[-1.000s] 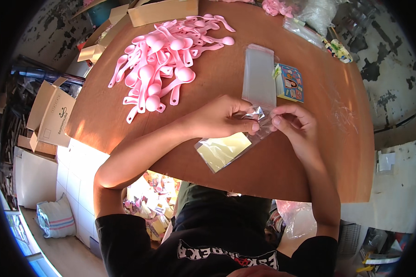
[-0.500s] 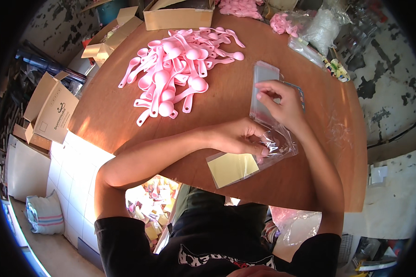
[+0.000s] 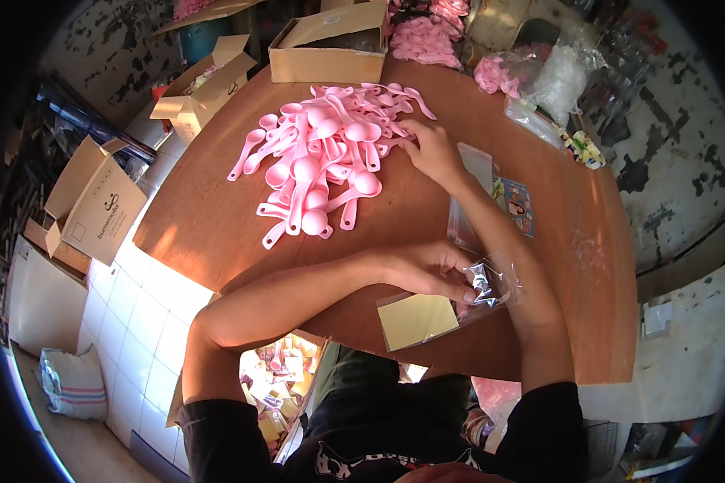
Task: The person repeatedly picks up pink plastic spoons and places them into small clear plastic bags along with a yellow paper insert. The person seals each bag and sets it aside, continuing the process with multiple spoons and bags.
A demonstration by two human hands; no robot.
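Observation:
A heap of pink measuring spoons (image 3: 306, 169) lies on the brown wooden table. My right hand (image 3: 433, 153) is at the heap's right edge, thumb and fingers closed around the end of one spoon, which they mostly cover. Nearer to me, my left hand (image 3: 428, 270) pinches a clear plastic bag (image 3: 497, 294) by its crinkled, shiny open end. Inside the bag's other end lies a pale yellow card (image 3: 419, 320). A stack of clear bags (image 3: 475, 167) rests beyond the left hand, partly hidden under my right forearm.
Beside the bag stack is a blue printed card (image 3: 518, 208). An open cardboard box (image 3: 326, 66) stands at the table's far edge, with pink bundles (image 3: 427, 44) and a bulging plastic bag (image 3: 559, 84) to its right. More cartons (image 3: 97, 205) stand left of the table.
My right hand has moved from above the bag stack, away and left, to the spoon heap. My left hand keeps hold of the bag. The whole view has shifted slightly.

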